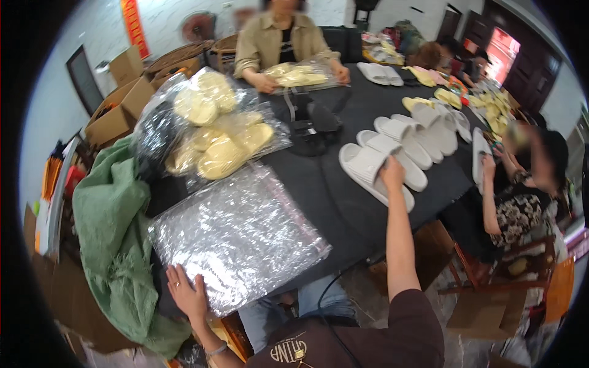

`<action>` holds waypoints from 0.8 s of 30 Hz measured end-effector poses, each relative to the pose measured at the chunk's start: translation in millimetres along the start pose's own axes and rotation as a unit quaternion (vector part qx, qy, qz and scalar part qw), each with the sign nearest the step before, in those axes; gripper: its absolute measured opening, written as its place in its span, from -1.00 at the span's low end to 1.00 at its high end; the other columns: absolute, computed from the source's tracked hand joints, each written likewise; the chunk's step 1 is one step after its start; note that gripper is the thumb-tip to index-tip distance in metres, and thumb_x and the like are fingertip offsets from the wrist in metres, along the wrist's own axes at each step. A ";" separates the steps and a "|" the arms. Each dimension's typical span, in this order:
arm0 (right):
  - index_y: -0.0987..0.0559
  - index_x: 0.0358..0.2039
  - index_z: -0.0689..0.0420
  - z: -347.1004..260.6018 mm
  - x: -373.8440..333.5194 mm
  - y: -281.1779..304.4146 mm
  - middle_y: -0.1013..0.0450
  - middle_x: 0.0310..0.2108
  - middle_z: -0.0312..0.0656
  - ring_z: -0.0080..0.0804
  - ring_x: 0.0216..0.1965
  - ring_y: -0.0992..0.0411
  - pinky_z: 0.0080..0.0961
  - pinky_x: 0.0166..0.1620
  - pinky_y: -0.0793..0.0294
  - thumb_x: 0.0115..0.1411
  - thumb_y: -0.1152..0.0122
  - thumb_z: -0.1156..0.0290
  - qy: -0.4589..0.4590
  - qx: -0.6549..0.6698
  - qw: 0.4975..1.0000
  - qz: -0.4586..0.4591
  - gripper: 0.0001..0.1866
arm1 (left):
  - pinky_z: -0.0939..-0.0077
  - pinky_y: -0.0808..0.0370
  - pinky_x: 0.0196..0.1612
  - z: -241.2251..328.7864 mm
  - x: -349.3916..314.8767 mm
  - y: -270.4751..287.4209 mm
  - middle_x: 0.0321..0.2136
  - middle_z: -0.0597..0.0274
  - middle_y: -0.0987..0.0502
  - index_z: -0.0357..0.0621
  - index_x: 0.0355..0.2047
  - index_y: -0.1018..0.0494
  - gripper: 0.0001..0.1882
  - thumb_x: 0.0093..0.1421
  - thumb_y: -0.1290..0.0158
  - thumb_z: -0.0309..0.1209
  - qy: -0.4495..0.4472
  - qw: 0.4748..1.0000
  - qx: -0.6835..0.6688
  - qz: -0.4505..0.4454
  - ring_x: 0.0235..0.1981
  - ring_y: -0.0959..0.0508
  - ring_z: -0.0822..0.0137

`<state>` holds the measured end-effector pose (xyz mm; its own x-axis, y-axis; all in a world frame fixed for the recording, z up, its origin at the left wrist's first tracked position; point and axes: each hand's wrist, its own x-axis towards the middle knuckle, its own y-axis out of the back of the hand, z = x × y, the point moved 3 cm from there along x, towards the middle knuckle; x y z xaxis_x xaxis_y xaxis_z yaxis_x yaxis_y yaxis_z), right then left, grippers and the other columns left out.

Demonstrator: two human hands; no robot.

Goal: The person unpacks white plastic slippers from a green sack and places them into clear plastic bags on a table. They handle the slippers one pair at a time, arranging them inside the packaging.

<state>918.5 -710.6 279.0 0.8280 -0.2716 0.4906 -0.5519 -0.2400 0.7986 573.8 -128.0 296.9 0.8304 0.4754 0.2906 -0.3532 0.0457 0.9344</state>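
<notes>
Wall (pixel 101 27): lettered red banner (pixel 134 27). Right grip (pixel 392 174) pinching white slipper (pixel 361 163); left grip (pixel 189 295) spread on clear plastic (pixel 239 233).

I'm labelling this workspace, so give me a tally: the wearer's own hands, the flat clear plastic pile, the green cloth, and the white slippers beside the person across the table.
Left hand and right hand: 2
Clear plastic pile: 1
Green cloth: 1
Far white slippers: 2
Total: 6
Nearer slippers, overlapping, left out.
</notes>
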 end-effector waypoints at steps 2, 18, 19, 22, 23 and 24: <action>-0.46 -0.19 0.16 5.5 0.9 3.4 -0.50 -0.25 0.00 0.03 -0.14 -0.42 -0.06 -0.04 -0.29 0.04 -0.17 0.25 0.010 -0.002 1.000 0.010 -0.65 | 0.17 0.03 0.31 -0.7 2.3 -4.3 0.28 -0.03 -0.10 -0.21 0.22 -0.18 -0.29 0.19 0.06 0.01 -0.004 1.000 -0.001 0.002 0.31 -0.08 0.06; -0.39 0.10 0.20 27.9 15.5 -9.3 -0.40 0.04 0.07 0.00 0.07 -0.35 -0.27 0.11 -0.30 0.07 -0.12 0.34 -0.037 0.117 0.992 0.032 -0.46 | 0.12 -0.03 0.28 -1.6 1.5 -0.9 0.25 -0.05 -0.16 -0.17 0.20 -0.24 -0.27 0.14 -0.01 0.04 0.003 0.999 -0.033 0.039 0.28 -0.14 0.04; -0.39 0.10 0.20 36.8 17.5 -7.1 -0.38 0.06 0.05 -0.01 0.08 -0.33 -0.26 0.12 -0.29 0.06 -0.11 0.36 -0.050 0.121 0.990 0.061 -0.46 | 0.12 -0.03 0.28 -2.9 1.9 -3.4 0.25 -0.06 -0.16 -0.18 0.19 -0.24 -0.27 0.13 -0.01 0.04 0.002 0.998 -0.038 0.040 0.28 -0.14 0.04; -0.38 0.10 0.21 -3.4 4.9 16.6 -0.34 0.11 -0.01 -0.04 0.12 -0.31 -0.25 0.16 -0.25 0.07 -0.07 0.43 -0.104 0.091 0.983 0.118 -0.48 | 0.12 -0.01 0.29 -5.2 -0.9 3.3 0.25 -0.08 -0.14 -0.20 0.19 -0.24 -0.26 0.14 0.00 0.05 0.012 0.999 -0.041 0.034 0.30 -0.11 0.04; -0.39 0.09 0.22 -31.4 -0.3 28.2 -0.34 0.10 -0.01 -0.05 0.11 -0.31 -0.26 0.17 -0.24 0.08 -0.06 0.46 -0.056 0.145 0.980 0.122 -0.50 | 0.13 -0.01 0.29 -5.7 -1.0 3.0 0.26 -0.06 -0.13 -0.22 0.20 -0.20 -0.24 0.14 0.00 0.06 0.013 0.998 -0.047 0.038 0.30 -0.10 0.04; -0.39 0.07 0.22 -58.0 -7.5 38.2 -0.34 0.09 -0.02 -0.05 0.10 -0.32 -0.27 0.18 -0.23 0.09 -0.04 0.49 -0.008 0.198 0.972 0.126 -0.52 | 0.14 0.00 0.29 -6.2 -1.4 2.6 0.27 -0.05 -0.11 -0.23 0.22 -0.17 -0.22 0.14 0.01 0.06 0.013 0.998 -0.053 0.041 0.30 -0.10 0.05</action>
<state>896.9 -663.6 326.1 0.6611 -0.3830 0.6452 -0.7351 -0.5027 0.4548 569.1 -123.1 297.6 0.7855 0.5045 0.3584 -0.4646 0.0983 0.8800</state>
